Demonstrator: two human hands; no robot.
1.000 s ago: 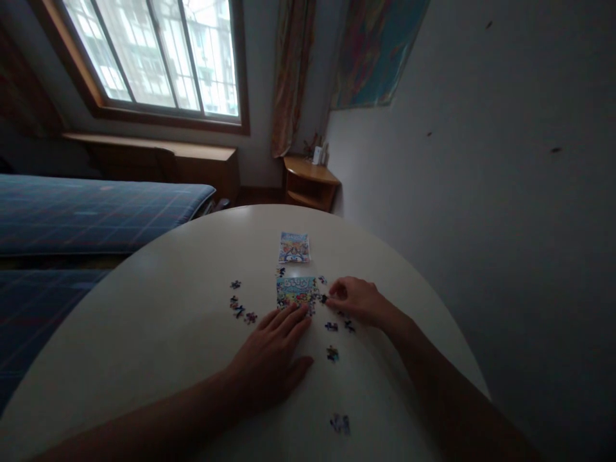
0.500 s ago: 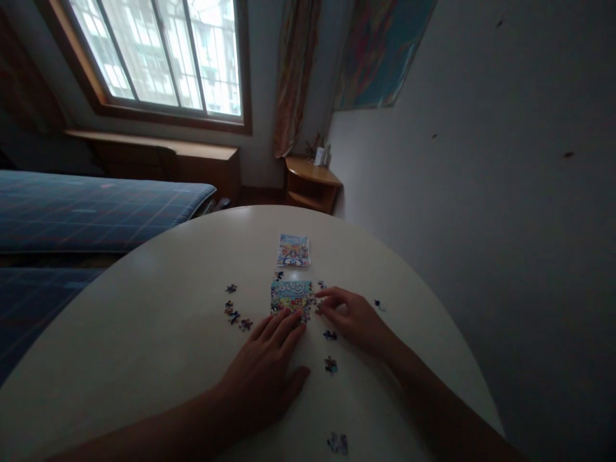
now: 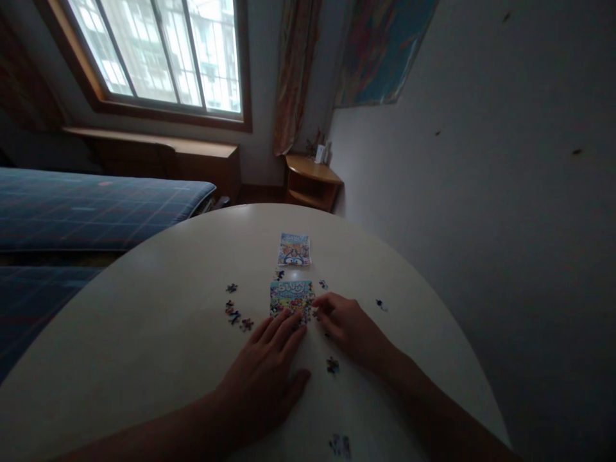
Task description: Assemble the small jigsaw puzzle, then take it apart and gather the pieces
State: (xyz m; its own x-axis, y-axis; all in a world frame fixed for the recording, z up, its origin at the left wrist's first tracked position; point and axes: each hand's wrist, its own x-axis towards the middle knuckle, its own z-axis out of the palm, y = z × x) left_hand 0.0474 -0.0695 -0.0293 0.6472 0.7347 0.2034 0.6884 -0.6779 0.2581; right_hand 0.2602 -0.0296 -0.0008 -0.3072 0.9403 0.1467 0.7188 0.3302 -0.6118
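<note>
A partly assembled jigsaw puzzle (image 3: 291, 295) with colourful print and large lettering lies flat on the table. My left hand (image 3: 272, 356) rests palm down with fingers stretched over the puzzle's lower edge. At the puzzle's right edge, my right hand (image 3: 339, 321) is pinched on a small puzzle piece (image 3: 315, 313), mostly covered by the fingers. Loose pieces lie around: a cluster (image 3: 233, 316) to the left, one piece (image 3: 332, 366) below my right hand and another piece (image 3: 381, 305) farther right. Beyond the puzzle is a printed picture sheet or packet (image 3: 294, 249).
The round white table (image 3: 192, 269) carries everything. More pieces sit near its front, such as a pale piece (image 3: 340, 444). A plaid mattress (image 3: 96, 212) is at the left, a wall (image 3: 481, 192) at the right, and a corner shelf (image 3: 315, 170) behind.
My right hand has shifted slightly left and down against the puzzle's right edge, now covering most of a loose piece beneath it. My left hand stays on the puzzle.
</note>
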